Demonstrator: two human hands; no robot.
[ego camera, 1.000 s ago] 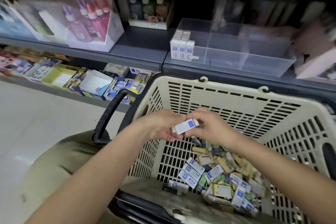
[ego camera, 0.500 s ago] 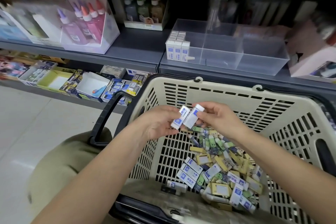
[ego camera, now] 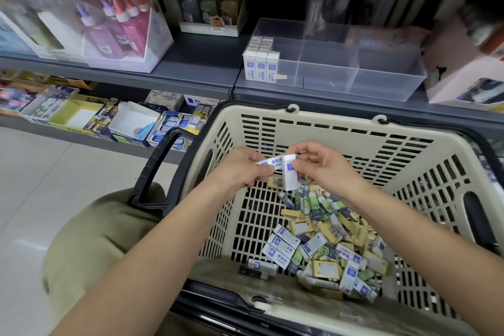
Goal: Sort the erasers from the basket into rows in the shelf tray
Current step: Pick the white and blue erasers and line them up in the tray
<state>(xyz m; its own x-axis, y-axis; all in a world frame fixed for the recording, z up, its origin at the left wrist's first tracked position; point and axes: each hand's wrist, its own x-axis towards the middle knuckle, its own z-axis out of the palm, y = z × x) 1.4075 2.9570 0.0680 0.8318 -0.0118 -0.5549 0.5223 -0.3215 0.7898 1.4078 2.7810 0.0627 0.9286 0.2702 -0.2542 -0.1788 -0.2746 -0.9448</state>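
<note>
Above the beige basket [ego camera: 341,128], my left hand [ego camera: 242,172] pinches a white and blue eraser [ego camera: 271,162] lying flat. Beside it my right hand [ego camera: 324,166] pinches a second white and blue eraser [ego camera: 289,174] held upright; the two erasers touch. A heap of white, yellow and green erasers [ego camera: 324,243] lies on the basket floor below. On the shelf behind stands the clear shelf tray [ego camera: 381,73], with rows of white erasers [ego camera: 260,61] standing in its left compartment.
A display box of glue bottles [ego camera: 120,27] stands on the shelf to the left. The lower shelf [ego camera: 114,120] holds several stationery boxes. The basket's black handle [ego camera: 156,169] hangs at its left side. A pink box [ego camera: 463,68] stands right of the tray.
The right hand's eraser has turned from slanted to upright against the left hand's eraser. Both hands have stayed over the basket.
</note>
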